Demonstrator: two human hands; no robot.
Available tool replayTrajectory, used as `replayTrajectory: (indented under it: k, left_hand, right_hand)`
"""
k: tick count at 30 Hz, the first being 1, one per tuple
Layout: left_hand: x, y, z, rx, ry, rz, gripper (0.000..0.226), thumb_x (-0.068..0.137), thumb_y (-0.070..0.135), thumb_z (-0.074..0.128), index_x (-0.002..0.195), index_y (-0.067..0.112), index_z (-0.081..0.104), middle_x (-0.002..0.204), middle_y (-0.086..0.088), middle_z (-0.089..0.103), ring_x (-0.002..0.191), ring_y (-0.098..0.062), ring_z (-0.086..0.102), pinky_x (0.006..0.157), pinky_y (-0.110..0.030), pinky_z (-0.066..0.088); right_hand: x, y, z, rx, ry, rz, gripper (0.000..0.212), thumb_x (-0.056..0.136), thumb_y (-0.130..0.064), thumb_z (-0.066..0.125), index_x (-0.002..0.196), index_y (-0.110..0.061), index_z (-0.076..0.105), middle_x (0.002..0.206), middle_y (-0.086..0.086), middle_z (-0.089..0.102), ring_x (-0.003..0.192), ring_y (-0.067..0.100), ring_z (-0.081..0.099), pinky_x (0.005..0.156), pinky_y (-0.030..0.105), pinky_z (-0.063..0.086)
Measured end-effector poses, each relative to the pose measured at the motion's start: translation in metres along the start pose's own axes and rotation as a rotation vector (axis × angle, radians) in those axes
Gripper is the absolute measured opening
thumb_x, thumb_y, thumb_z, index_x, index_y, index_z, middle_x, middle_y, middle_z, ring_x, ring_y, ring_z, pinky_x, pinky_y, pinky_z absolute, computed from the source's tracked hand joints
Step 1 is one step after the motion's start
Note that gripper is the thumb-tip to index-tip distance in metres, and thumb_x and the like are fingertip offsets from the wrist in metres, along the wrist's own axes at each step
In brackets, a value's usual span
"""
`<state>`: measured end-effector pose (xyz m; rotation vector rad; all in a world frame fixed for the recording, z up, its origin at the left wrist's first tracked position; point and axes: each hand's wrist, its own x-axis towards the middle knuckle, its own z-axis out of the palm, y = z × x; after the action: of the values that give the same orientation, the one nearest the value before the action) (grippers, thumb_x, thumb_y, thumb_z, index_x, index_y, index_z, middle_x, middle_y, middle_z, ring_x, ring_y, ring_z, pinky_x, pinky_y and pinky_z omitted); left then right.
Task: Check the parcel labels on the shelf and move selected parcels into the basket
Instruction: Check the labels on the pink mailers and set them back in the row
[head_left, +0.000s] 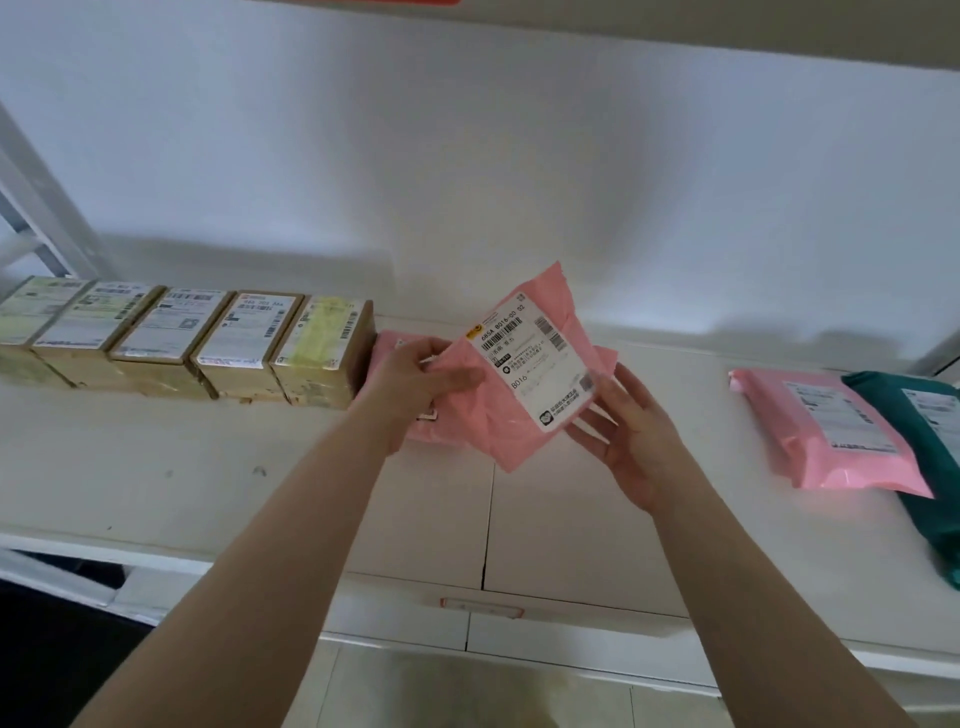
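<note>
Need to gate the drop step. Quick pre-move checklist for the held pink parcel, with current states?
1. Pink parcel held: ok, left hand grips its left edge, right hand supports the lower right corner.
2. Label facing the camera: ok; "B016" reads, finer print is too small.
3. Parcel lifted clear of the shelf: ok, though another pink parcel lies right behind it.
4. Basket located: cannot tell, none in view.
5. Boxes on the left undisturbed: ok, in a neat row.
6. Right-side parcels out of the way: ok.
</note>
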<state>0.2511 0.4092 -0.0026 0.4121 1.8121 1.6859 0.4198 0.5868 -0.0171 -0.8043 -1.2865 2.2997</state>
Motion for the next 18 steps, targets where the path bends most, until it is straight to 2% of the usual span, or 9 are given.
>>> replayTrajectory:
  k: [3,6,10,12,15,18]
  left_hand:
    - [0.003,0.016,-0.009,0.103,-0.126,-0.014,0.025,0.074,0.006,0.078,0.097,0.011,0.069,0.106,-0.017,0.072,0.095,-0.031,0.069,0.087,-0.044,0.057]
    - [0.006,0.027,-0.012,0.147,-0.182,-0.021,0.022,0.074,0.003,0.078,0.093,0.011,0.069,0.103,-0.015,0.073,0.095,-0.029,0.069,0.089,-0.039,0.056]
    - [0.011,0.026,-0.007,0.084,-0.096,-0.010,0.039,0.071,0.014,0.081,0.107,0.005,0.068,0.104,-0.012,0.074,0.098,-0.027,0.071,0.089,-0.038,0.057]
    - [0.011,0.019,-0.003,0.027,-0.046,-0.001,0.052,0.065,0.027,0.084,0.110,0.006,0.066,0.104,-0.009,0.074,0.098,-0.025,0.071,0.090,-0.039,0.056]
    - [0.007,0.009,0.004,-0.017,-0.044,0.003,0.071,0.057,0.048,0.082,0.114,0.010,0.065,0.105,-0.002,0.075,0.093,-0.018,0.073,0.080,-0.035,0.058]
    - [0.003,0.000,0.010,-0.104,-0.054,-0.039,0.069,0.061,0.047,0.079,0.117,0.011,0.062,0.109,-0.002,0.074,0.098,-0.019,0.071,0.068,-0.026,0.055]
  right_hand:
    - [0.000,-0.005,0.001,-0.055,-0.021,0.024,0.077,0.074,-0.032,0.077,0.143,-0.016,0.048,0.115,0.007,0.074,0.096,0.022,0.072,0.071,0.035,0.061]
    - [-0.004,-0.001,0.004,-0.089,-0.050,0.032,0.059,0.075,-0.028,0.073,0.130,-0.010,0.063,0.120,0.013,0.072,0.096,0.023,0.071,0.066,0.031,0.062]
    - [-0.010,0.009,0.008,-0.029,-0.023,0.022,0.048,0.074,-0.024,0.071,0.118,-0.005,0.068,0.112,0.013,0.075,0.094,0.024,0.072,0.067,0.030,0.062]
    - [-0.012,0.015,0.011,0.029,0.004,0.016,0.041,0.075,-0.020,0.071,0.113,-0.005,0.069,0.110,0.012,0.075,0.092,0.025,0.072,0.068,0.031,0.062]
    - [-0.015,0.022,0.013,0.097,0.041,0.009,0.024,0.082,-0.014,0.069,0.105,-0.007,0.070,0.107,0.011,0.076,0.093,0.024,0.073,0.075,0.035,0.063]
    - [-0.017,0.024,0.014,0.122,0.062,0.001,0.022,0.084,-0.014,0.068,0.104,-0.008,0.070,0.108,0.010,0.076,0.095,0.024,0.073,0.084,0.040,0.059]
